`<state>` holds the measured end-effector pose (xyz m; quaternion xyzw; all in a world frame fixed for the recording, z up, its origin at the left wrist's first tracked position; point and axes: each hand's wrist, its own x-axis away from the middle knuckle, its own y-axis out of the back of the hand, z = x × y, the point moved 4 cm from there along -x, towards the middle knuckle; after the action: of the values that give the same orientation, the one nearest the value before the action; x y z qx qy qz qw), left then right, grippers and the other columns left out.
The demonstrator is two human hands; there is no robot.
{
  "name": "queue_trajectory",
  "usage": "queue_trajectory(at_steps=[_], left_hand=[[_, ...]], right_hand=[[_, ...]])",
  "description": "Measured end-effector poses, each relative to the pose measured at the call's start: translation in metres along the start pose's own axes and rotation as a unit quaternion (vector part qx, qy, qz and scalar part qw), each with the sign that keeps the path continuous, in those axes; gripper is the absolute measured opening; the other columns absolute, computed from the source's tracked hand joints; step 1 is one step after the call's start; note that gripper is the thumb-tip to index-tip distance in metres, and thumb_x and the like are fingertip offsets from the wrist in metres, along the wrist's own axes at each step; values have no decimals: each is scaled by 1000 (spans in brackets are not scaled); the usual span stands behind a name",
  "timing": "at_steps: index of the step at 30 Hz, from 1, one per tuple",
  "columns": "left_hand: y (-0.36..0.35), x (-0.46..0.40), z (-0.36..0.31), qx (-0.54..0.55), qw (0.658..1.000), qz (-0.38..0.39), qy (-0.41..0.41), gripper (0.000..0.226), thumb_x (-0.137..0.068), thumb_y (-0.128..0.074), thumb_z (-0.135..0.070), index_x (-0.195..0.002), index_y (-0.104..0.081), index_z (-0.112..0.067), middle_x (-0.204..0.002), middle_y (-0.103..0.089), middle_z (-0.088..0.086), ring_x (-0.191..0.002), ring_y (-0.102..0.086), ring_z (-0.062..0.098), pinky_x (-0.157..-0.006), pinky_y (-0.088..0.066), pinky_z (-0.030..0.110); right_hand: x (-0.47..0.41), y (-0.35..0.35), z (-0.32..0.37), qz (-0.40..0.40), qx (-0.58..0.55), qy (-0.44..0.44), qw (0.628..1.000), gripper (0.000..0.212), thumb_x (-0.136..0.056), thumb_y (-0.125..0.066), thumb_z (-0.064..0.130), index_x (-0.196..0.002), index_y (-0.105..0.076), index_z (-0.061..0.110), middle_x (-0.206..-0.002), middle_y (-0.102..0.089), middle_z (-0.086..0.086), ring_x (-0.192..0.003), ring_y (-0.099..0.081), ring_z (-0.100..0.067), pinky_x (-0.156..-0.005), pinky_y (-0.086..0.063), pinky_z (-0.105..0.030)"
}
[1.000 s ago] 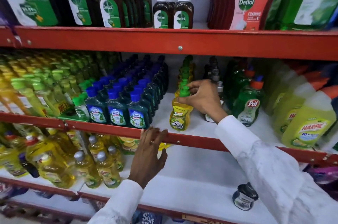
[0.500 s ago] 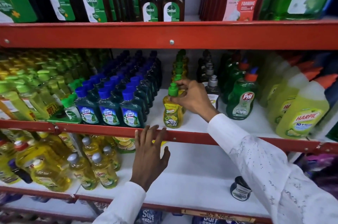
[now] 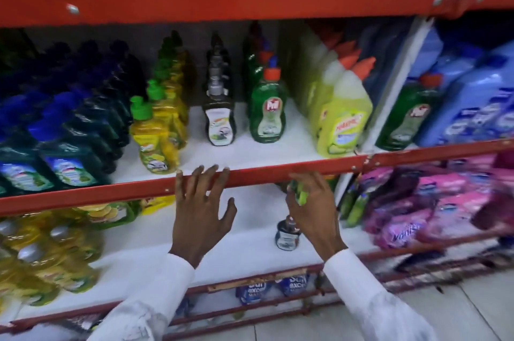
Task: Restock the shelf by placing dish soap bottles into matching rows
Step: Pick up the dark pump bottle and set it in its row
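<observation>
A yellow dish soap bottle (image 3: 154, 143) with a green cap stands at the front of its matching row on the middle shelf, near the red shelf edge (image 3: 83, 196). My left hand (image 3: 203, 212) lies flat with fingers spread, its fingertips on that red edge. My right hand (image 3: 314, 207) is lower, under the edge at the lower shelf, with its fingers curled around a green-capped bottle (image 3: 299, 194) that is mostly hidden by the hand. A small dark bottle (image 3: 288, 235) stands on the white lower shelf just below that hand.
On the middle shelf stand blue-capped green bottles (image 3: 64, 151), black pump bottles (image 3: 218, 118), green Pril bottles (image 3: 268, 115) and yellow-green Harpic bottles (image 3: 342, 120). Yellow bottles (image 3: 41, 257) fill the lower left. Pink pouches (image 3: 417, 201) lie at the right.
My right hand let go of the yellow bottle on the middle shelf and dropped to the lower shelf, closing on a green-capped bottle. The view swung right and down.
</observation>
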<state>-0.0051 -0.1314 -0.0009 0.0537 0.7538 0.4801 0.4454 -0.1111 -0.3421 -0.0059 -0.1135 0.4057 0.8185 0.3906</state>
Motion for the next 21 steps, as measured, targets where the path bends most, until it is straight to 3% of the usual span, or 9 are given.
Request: queue_trajectory(at_steps=[3, 8, 9, 11, 14, 21], left_hand=[[-4, 0, -3, -7, 1000, -2, 23, 61, -85, -65, -34, -142, -51, -20, -137, -59, 8, -134, -47, 34, -121, -22, 63], [-3, -1, -2, -15, 999, 15, 27, 62, -84, -64, -32, -143, -49, -22, -135, -58, 7, -134, -47, 33, -121, -21, 62], [-3, -1, -2, -17, 999, 20, 29, 62, -85, -63, -31, -144, -47, -23, -136, -58, 6, -134, -47, 32, -122, -20, 62], [-3, 0, -2, -19, 999, 27, 33, 62, -85, -62, -31, -145, -46, -23, -136, -57, 6, -135, -45, 32, -124, -17, 60], [-3, -1, -3, -15, 999, 31, 40, 61, -86, -62, -31, -144, -47, -22, -135, -57, 6, -134, -46, 31, -124, -17, 60], [1, -3, -3, -14, 999, 23, 34, 54, -91, -57, -38, -143, -48, -25, -133, -59, 3, -132, -48, 27, -124, -20, 56]], right_hand=[[10, -11, -48, 60, -12, -110, 992, 41, -73, -77, 12, -112, -65, 14, -103, -59, 5, -86, -58, -15, -82, -49, -26], [29, -47, -90, 162, -24, -191, 968, 44, -70, -75, 24, -113, -68, 14, -110, -68, -6, -98, -67, -24, -86, -57, -39], [32, -53, -94, 187, -19, -198, 962, 44, -68, -75, 27, -109, -70, 14, -106, -70, -5, -98, -67, -22, -85, -56, -36], [35, -63, -100, 236, 19, -181, 955, 31, -66, -78, 26, -96, -73, 16, -93, -75, -3, -90, -70, -20, -73, -49, -26], [34, -70, -107, 233, 38, -175, 956, 14, -69, -75, 19, -83, -75, 18, -85, -79, -2, -81, -72, -20, -67, -41, -21], [18, -39, -66, 238, -11, -128, 963, 13, -61, -80, 19, -74, -77, 17, -75, -77, 3, -69, -71, -11, -69, -56, -25]])
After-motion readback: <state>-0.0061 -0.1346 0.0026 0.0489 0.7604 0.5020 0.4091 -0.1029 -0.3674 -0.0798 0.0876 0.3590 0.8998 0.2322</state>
